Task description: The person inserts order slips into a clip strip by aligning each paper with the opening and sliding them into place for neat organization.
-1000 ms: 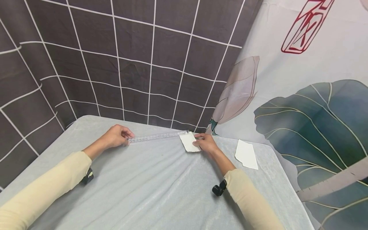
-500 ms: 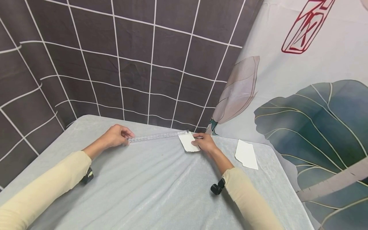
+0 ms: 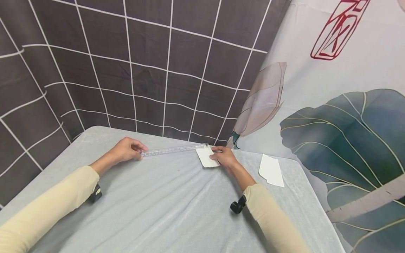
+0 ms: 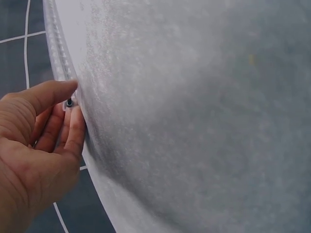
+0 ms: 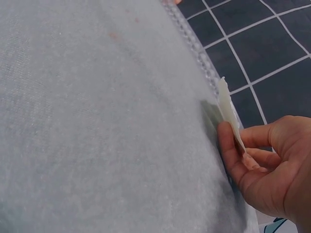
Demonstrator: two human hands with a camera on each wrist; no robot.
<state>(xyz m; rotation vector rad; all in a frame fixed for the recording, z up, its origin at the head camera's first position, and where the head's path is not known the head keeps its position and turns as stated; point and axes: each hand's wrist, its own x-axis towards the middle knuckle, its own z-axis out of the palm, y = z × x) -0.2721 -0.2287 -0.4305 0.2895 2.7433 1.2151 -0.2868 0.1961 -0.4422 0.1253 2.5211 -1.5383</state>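
A long, clear plastic strip (image 3: 174, 150) with a repeated pattern stretches between both hands near the table's back edge. At its left end my left hand (image 3: 127, 149) pinches it between thumb and fingertips; a small dark tip (image 4: 69, 103) shows there in the left wrist view. My right hand (image 3: 226, 157) pinches a small white piece of paper (image 3: 205, 157) with a ragged lower edge. That paper meets the strip's right end in the head view, and the right wrist view shows it tilted up from the cloth. Whether the right fingers also touch the strip cannot be told.
A second torn white piece of paper (image 3: 271, 170) lies to the right of my right hand. Pale grey cloth (image 3: 177, 211) with creases covers the table. Behind it hangs a dark curtain (image 3: 145, 80) with white grid lines; a floral curtain (image 3: 303, 80) hangs at the right.
My right hand has shifted slightly left with the piece of paper, which now overlaps a little more of the strip's right end. My left hand and the strip stay in place.
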